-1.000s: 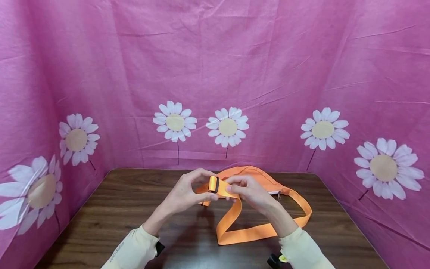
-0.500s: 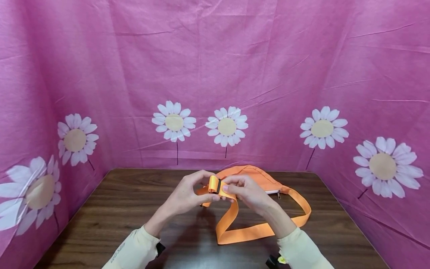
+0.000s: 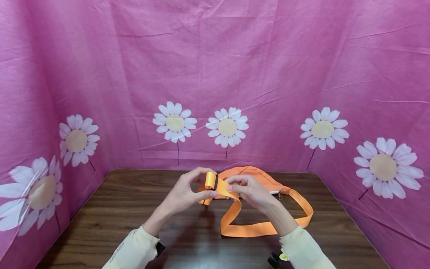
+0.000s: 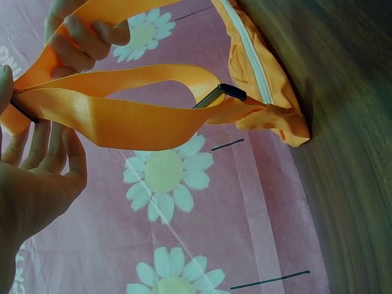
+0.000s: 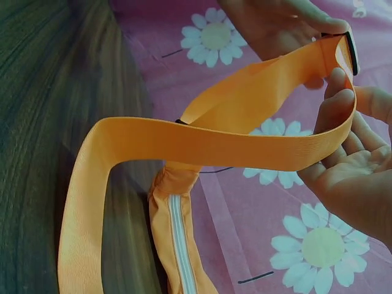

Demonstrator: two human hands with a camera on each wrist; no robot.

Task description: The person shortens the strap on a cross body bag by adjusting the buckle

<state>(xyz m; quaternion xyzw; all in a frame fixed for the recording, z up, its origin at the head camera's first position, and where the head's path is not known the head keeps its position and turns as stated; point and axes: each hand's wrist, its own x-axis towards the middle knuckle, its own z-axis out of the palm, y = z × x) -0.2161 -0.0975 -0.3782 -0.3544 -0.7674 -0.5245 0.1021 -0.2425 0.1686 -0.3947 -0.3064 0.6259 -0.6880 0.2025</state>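
Left hand (image 3: 183, 192) pinches the buckle (image 3: 216, 182); right hand (image 3: 251, 191) pinches the strap (image 3: 248, 230); feeding it flat should prevent twisting.

The head view looks from above the near side of the bag (image 3: 260, 177), forward and a little down, and is the farthest. The wrist views look from close, left and right on this same side, both turned sideways and facing the cloth (image 3: 215, 67) behind the bag. All three share the strap (image 5: 202, 144).
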